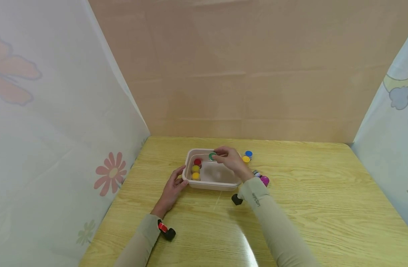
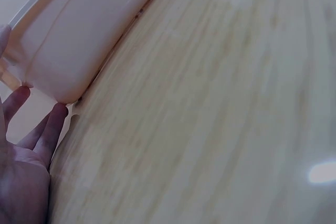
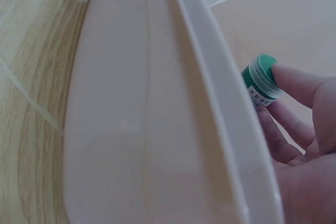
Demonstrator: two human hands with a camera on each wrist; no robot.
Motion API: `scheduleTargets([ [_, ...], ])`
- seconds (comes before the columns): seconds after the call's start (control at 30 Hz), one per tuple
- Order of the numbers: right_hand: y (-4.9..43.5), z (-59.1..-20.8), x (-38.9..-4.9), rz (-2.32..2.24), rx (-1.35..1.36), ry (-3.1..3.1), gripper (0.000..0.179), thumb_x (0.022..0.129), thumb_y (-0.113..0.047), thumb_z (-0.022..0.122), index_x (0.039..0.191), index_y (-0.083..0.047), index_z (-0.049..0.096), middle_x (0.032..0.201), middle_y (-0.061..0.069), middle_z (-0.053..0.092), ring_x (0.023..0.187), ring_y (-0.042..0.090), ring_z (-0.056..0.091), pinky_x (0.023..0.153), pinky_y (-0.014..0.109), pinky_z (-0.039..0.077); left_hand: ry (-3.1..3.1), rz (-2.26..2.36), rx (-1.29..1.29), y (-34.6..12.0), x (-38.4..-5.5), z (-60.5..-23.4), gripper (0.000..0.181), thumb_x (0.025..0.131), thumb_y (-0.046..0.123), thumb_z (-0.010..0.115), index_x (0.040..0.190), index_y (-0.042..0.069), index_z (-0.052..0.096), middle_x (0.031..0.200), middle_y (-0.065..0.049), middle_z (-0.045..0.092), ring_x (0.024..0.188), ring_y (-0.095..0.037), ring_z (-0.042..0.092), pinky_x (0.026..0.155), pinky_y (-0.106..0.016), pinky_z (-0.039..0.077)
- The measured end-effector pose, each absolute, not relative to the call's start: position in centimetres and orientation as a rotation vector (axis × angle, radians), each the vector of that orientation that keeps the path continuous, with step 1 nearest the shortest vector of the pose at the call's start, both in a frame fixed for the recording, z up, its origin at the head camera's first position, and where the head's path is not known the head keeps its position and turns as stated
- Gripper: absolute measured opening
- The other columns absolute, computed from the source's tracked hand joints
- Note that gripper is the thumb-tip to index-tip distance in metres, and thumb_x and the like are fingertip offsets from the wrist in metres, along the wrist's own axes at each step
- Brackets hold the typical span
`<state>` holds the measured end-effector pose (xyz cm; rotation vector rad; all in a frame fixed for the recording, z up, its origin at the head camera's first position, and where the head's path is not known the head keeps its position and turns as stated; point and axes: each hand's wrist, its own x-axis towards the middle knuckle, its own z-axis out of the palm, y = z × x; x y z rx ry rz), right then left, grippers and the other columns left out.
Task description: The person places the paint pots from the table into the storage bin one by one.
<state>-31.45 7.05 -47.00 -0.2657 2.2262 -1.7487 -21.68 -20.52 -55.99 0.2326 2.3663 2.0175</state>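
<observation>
My right hand point(image 1: 228, 159) pinches a small paint jar point(image 3: 260, 82) by its green lid and its base. In the head view the jar hangs over the far part of a pale pink plastic bin point(image 1: 212, 184). The near wall of the bin fills much of the right wrist view. With fairly straight fingers, my left hand point(image 1: 172, 187) rests against the bin's left end, fingertips at its wall and rim. Along that end inside stand a red-lidded jar point(image 1: 197, 162), a dull yellow-lidded jar point(image 1: 195, 169) and a bright yellow-lidded jar point(image 1: 195, 176).
Right of the bin stand a blue-lidded jar point(image 1: 248, 154) and an orange-yellow-lidded jar point(image 1: 245, 159). Nearer, a magenta-lidded jar point(image 1: 264, 180) lies beside another small jar point(image 1: 256, 173), partly hidden by my right arm. Cloth walls border the wooden table point(image 1: 324, 193).
</observation>
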Motion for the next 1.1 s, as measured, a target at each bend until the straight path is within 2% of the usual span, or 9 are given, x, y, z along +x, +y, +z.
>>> scheduleTargets([
  [0.27, 6.0, -47.1, -31.4, -1.668, -0.196, 2.228, 0.038, 0.100, -0.030, 0.072, 0.131, -0.009, 0.068, 0.118, 0.012, 0.073, 0.115, 0.039, 0.069, 0.111, 0.053, 0.048, 2.355, 2.030, 0.228, -20.6, -21.8, -56.2, 0.059, 0.104, 0.031, 0.065, 0.157, 0.036, 0.039, 0.160, -0.010, 0.040, 0.138, -0.038, 0.054, 0.104, -0.028, 0.052],
  [0.4, 5.6, -47.2, -31.5, -1.705, -0.193, 2.158, 0.035, 0.102, -0.024, 0.069, 0.131, -0.005, 0.067, 0.117, 0.015, 0.072, 0.109, 0.037, 0.071, 0.108, 0.052, 0.051, 2.353, 2.028, 0.214, -20.6, -21.7, -56.2, 0.059, 0.103, 0.031, 0.066, 0.156, 0.037, 0.040, 0.160, -0.008, 0.041, 0.138, -0.037, 0.055, 0.106, -0.033, 0.052],
  [0.57, 5.5, -47.6, -31.7, -1.796, -0.217, 2.020, 0.035, 0.107, -0.014, 0.059, 0.138, 0.002, 0.061, 0.118, 0.018, 0.068, 0.098, 0.027, 0.070, 0.102, 0.050, 0.056, 2.369, 2.020, 0.218, -20.5, -21.7, -56.1, 0.059, 0.104, 0.030, 0.065, 0.157, 0.037, 0.040, 0.160, -0.009, 0.041, 0.136, -0.038, 0.056, 0.108, -0.041, 0.052],
  [0.7, 5.5, -48.0, -32.0, -1.835, -0.223, 1.968, 0.036, 0.109, -0.013, 0.053, 0.141, 0.002, 0.058, 0.119, 0.017, 0.067, 0.092, 0.021, 0.069, 0.097, 0.044, 0.059, 2.378, 2.015, 0.231, -20.4, -21.6, -55.8, 0.058, 0.105, 0.030, 0.064, 0.157, 0.036, 0.039, 0.161, -0.009, 0.040, 0.137, -0.039, 0.055, 0.109, -0.047, 0.050],
  [0.8, 5.5, -48.2, -32.1, -1.869, -0.207, 1.911, 0.036, 0.110, -0.015, 0.052, 0.141, 0.002, 0.058, 0.121, 0.016, 0.065, 0.092, 0.019, 0.070, 0.098, 0.044, 0.059, 2.376, 2.014, 0.234, -20.4, -21.6, -55.7, 0.058, 0.105, 0.030, 0.063, 0.157, 0.036, 0.039, 0.161, -0.010, 0.040, 0.138, -0.040, 0.055, 0.110, -0.050, 0.050],
  [0.87, 5.4, -48.3, -32.2, -1.887, -0.185, 1.870, 0.037, 0.109, -0.016, 0.053, 0.141, 0.001, 0.058, 0.123, 0.016, 0.065, 0.095, 0.021, 0.070, 0.102, 0.047, 0.056, 2.371, 2.014, 0.233, -20.4, -21.6, -55.8, 0.059, 0.105, 0.030, 0.064, 0.157, 0.036, 0.038, 0.161, -0.011, 0.039, 0.138, -0.040, 0.054, 0.111, -0.050, 0.049],
  [0.97, 5.4, -48.2, -32.2, -1.884, -0.182, 1.837, 0.038, 0.106, -0.016, 0.059, 0.142, -0.001, 0.057, 0.126, 0.016, 0.064, 0.107, 0.031, 0.069, 0.110, 0.053, 0.050, 2.357, 2.021, 0.234, -20.5, -21.6, -55.8, 0.059, 0.104, 0.031, 0.064, 0.157, 0.037, 0.038, 0.162, -0.010, 0.039, 0.139, -0.040, 0.054, 0.111, -0.051, 0.049],
  [1.1, 5.2, -48.3, -32.3, -1.833, -0.229, 1.877, 0.041, 0.102, -0.011, 0.066, 0.141, -0.002, 0.057, 0.125, 0.017, 0.062, 0.119, 0.043, 0.064, 0.111, 0.056, 0.048, 2.362, 2.016, 0.248, -20.5, -21.7, -56.0, 0.060, 0.104, 0.032, 0.064, 0.157, 0.038, 0.038, 0.162, -0.009, 0.039, 0.139, -0.039, 0.054, 0.111, -0.048, 0.049],
])
